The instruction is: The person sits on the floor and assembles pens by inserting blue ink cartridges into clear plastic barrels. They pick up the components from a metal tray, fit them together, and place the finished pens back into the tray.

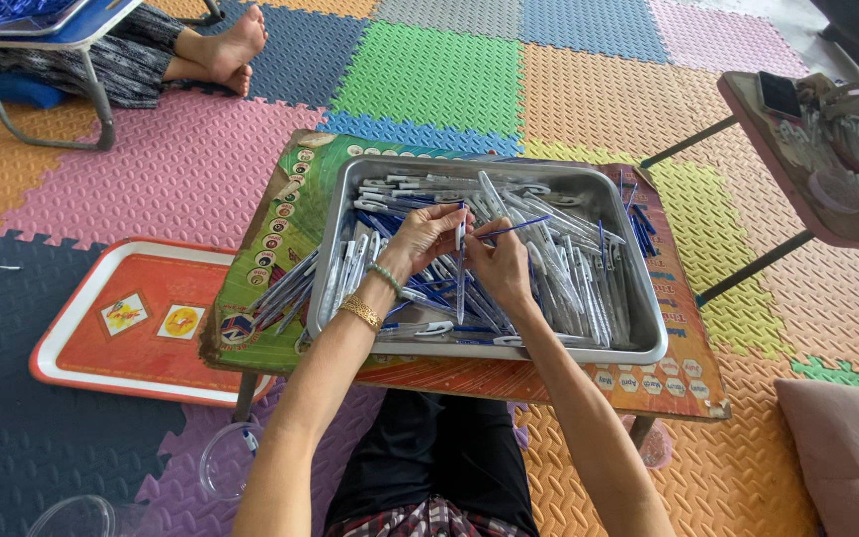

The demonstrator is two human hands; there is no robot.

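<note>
Over the tray's (648,343) middle, the left hand (422,237) pinches a pen barrel (460,273) upright so the right hand's (501,261) fingers can slide in a blue refill (519,227).

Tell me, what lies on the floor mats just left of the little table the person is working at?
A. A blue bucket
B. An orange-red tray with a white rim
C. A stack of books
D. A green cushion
B: an orange-red tray with a white rim lies flat on the foam mats, beside the low table that bears the metal tray of pen parts.
</note>
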